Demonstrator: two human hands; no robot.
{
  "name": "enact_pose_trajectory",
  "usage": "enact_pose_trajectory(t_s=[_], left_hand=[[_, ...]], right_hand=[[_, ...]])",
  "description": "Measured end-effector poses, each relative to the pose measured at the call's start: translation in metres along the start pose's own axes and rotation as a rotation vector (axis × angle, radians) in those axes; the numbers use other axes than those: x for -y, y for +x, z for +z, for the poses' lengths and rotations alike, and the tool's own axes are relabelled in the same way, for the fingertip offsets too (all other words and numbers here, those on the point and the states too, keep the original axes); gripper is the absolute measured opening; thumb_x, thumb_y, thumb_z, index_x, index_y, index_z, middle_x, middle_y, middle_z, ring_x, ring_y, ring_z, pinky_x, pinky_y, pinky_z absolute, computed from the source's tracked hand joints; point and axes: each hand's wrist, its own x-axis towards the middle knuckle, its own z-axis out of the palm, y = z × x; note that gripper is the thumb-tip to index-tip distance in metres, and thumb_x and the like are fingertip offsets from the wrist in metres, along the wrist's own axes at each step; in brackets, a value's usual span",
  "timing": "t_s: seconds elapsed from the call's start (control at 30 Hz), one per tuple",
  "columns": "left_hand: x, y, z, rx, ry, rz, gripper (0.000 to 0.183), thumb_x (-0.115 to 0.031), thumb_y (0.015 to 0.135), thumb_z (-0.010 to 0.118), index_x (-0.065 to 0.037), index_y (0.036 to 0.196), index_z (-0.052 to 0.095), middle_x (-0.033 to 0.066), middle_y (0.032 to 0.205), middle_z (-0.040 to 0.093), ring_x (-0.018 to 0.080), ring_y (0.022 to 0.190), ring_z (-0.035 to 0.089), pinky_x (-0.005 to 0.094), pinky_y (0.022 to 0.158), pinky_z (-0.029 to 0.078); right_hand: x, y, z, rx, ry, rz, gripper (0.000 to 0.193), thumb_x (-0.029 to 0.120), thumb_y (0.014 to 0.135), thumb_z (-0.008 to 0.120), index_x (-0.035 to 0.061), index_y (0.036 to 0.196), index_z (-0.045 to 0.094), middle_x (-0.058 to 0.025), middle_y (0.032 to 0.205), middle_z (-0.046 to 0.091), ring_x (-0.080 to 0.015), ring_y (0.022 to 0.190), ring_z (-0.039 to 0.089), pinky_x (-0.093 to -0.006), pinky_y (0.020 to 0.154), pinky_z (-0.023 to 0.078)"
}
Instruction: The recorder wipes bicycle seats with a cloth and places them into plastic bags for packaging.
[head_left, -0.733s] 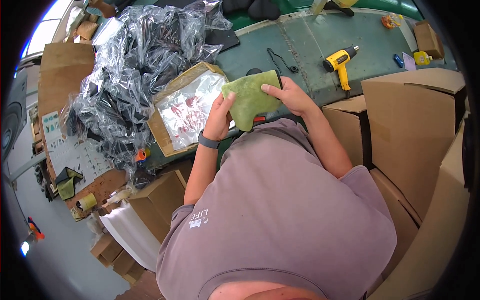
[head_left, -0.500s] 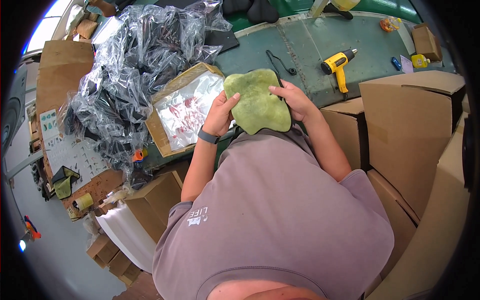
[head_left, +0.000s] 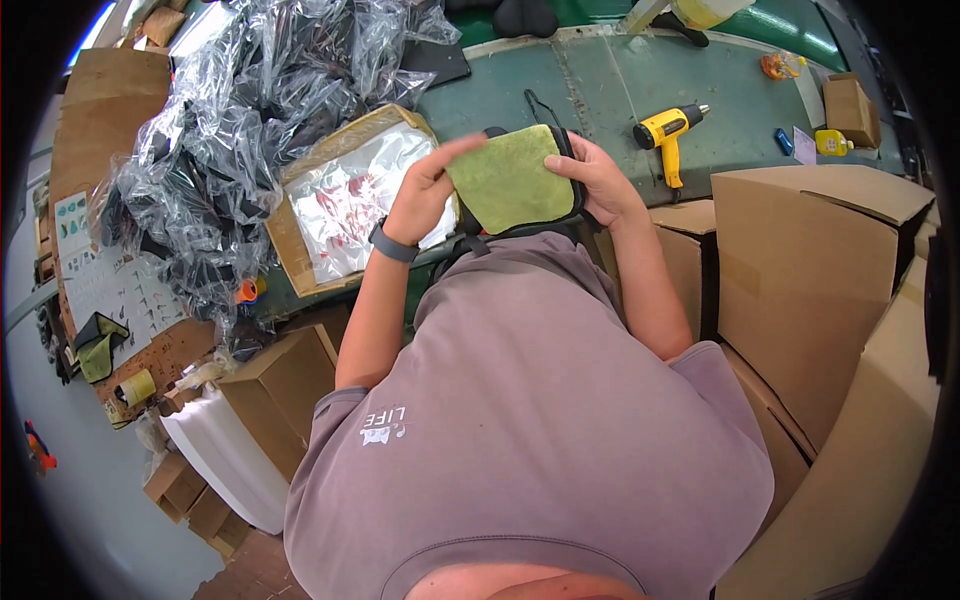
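Green cloth (head_left: 508, 184), one piece, is pinched in right hand (head_left: 604, 182); can't tell if left hand (head_left: 418, 203) grips.

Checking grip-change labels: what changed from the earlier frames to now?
The left hand took its thumb off the green cloth; a blurred finger now extends across its upper-left corner, contact unclear. More dark edging shows. Unchanged: right hand pinches it, heat gun lies on table.

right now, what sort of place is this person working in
Probably a workshop or packing area: a heat gun lies on the green worktable, clear plastic bags of dark items are heaped at left, and large cardboard boxes stand at right.
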Motion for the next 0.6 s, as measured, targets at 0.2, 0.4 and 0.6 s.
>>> enact_pose_trajectory(t_s=[0.2,0.4,0.6], left_hand=[[0.131,0.011,0.019,-0.374,-0.571,-0.411,0.056,-0.004,0.109,0.065,-0.003,0.163,0.052,0.0135,0.134,0.075,0.0167,0.123,0.069,0.0333,0.105,0.055],[0.253,-0.020,0.086,-0.173,0.765,-0.552,0.100,-0.032,0.087,0.091,0.002,0.166,0.041,0.0320,0.143,0.067,0.0454,0.132,0.068,0.0500,0.112,0.056],[0.242,0.012,0.087,0.046,0.780,-0.885,0.113,-0.032,0.082,0.094,0.006,0.168,0.032,0.0323,0.131,0.074,0.0498,0.117,0.075,0.0544,0.104,0.060]], right_hand=[[-0.042,-0.004,-0.047,-0.148,0.239,0.248,0.050,0.020,0.106,0.077,-0.0037,0.148,0.064,-0.0155,0.139,0.075,-0.0265,0.127,0.073,-0.0413,0.112,0.058],[-0.071,-0.011,-0.106,-0.505,0.241,0.056,0.052,0.024,0.109,0.074,-0.0026,0.151,0.062,-0.0141,0.143,0.074,-0.0274,0.123,0.075,-0.0450,0.110,0.059],[-0.100,0.028,-0.125,-0.674,-0.880,0.038,0.040,0.027,0.108,0.075,-0.0012,0.137,0.073,-0.0195,0.128,0.079,-0.0257,0.119,0.076,-0.0382,0.098,0.059]])
